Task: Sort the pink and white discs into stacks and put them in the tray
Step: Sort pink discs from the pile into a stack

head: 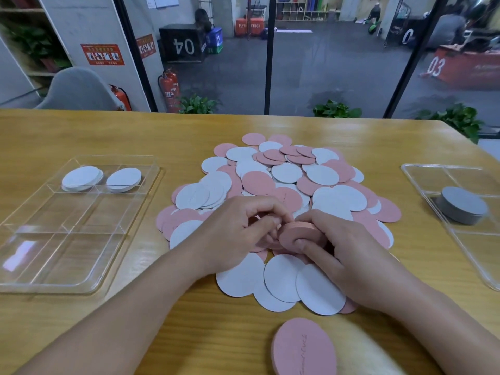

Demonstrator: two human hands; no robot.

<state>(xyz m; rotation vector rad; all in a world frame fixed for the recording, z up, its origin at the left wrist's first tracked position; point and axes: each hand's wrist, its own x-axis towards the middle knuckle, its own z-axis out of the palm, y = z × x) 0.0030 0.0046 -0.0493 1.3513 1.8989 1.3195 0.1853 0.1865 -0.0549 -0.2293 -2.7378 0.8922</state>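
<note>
Fingers (303, 243) of right hand (349, 255) clamp a pink stack (296, 234) by its rim over the pile (284, 180) mid-counter; left hand (238, 226) fingers curl against it. Discs look light, thin, stiff — grip by the edges.

Wooden table (81, 131) before glass wall (324, 63) — grey gym floor (338, 71) beyond.

Two bare forearms, left hand (238, 228) and right hand (343, 253) ungloved, short trimmed fingernails, forearms uncovered to the frame edge
</note>
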